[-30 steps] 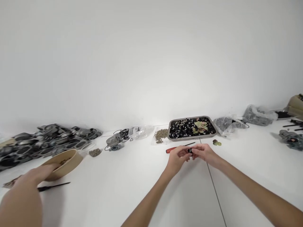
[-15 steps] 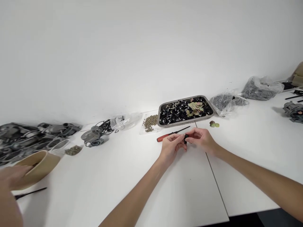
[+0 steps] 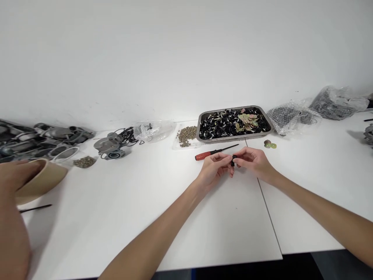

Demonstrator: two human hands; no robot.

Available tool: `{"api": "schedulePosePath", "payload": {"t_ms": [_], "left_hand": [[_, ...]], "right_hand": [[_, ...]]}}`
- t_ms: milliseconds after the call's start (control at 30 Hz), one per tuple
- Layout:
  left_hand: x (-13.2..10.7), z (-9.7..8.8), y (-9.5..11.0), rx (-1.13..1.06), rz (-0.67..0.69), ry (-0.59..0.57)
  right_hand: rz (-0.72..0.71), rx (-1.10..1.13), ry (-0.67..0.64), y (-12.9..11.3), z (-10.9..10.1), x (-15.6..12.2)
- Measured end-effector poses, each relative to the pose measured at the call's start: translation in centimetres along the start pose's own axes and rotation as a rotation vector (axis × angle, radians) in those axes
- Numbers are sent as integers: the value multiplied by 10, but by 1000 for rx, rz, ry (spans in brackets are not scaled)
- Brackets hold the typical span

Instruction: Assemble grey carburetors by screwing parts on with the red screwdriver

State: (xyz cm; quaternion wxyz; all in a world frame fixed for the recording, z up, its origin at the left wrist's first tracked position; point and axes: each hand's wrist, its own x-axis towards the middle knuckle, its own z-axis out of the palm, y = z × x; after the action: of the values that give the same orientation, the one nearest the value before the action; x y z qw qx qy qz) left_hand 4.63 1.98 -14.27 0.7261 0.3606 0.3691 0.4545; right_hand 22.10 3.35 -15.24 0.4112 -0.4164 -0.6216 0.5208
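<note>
Between my two hands is a small black part, partly covered by the fingertips. My left hand pinches it from the left, and my right hand pinches it from the right. Both hands are closed, just above the white table. Behind my left hand lies a screwdriver with a red handle and a dark shaft. Farther back, a metal tray holds many black parts and a pile of yellowish discs. A few more discs lie on the table behind my right hand.
Left of the tray are loose brass-coloured screws on plastic and a grey metal housing. A co-worker's hand reaches into a tan container at far left. Plastic bags of grey parts stand at back right. A seam crosses the table.
The view has shifted, so the table sits higher in the picture. My hands keep the black part pinched between them. The co-worker's hand stays at the tan container.
</note>
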Motion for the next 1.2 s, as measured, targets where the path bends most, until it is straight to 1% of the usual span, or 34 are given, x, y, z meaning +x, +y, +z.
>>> {"api": "schedulePosePath", "payload": {"t_ms": [133, 233, 300, 400, 500, 600, 733, 900, 1033, 1200], "left_hand": [[0, -2, 3, -6, -35, -6], [1, -7, 4, 23, -58, -14], [3, -10, 2, 48, -45, -21], [5, -13, -1, 78, 24, -33], [6, -11, -3, 130, 110, -16], [4, -7, -2, 199, 165, -3], [1, 0, -1, 344, 219, 18], [0, 4, -7, 340, 283, 17], [2, 0, -9, 426, 378, 64], [5, -4, -10, 442, 452, 11]], "right_hand": [[-3, 5, 13, -2, 2, -2], [-1, -3, -22, -3, 2, -2], [16, 9, -55, -3, 0, -1], [60, 41, -44, -6, -2, 0], [115, 57, -35, -10, -2, 0], [168, 83, -59, -11, -2, 0], [218, 142, -47, -8, -4, 0], [305, 221, -73, -4, -9, 2], [299, 200, -92, -4, -10, 3], [257, 197, -161, -4, -11, 2]]}}
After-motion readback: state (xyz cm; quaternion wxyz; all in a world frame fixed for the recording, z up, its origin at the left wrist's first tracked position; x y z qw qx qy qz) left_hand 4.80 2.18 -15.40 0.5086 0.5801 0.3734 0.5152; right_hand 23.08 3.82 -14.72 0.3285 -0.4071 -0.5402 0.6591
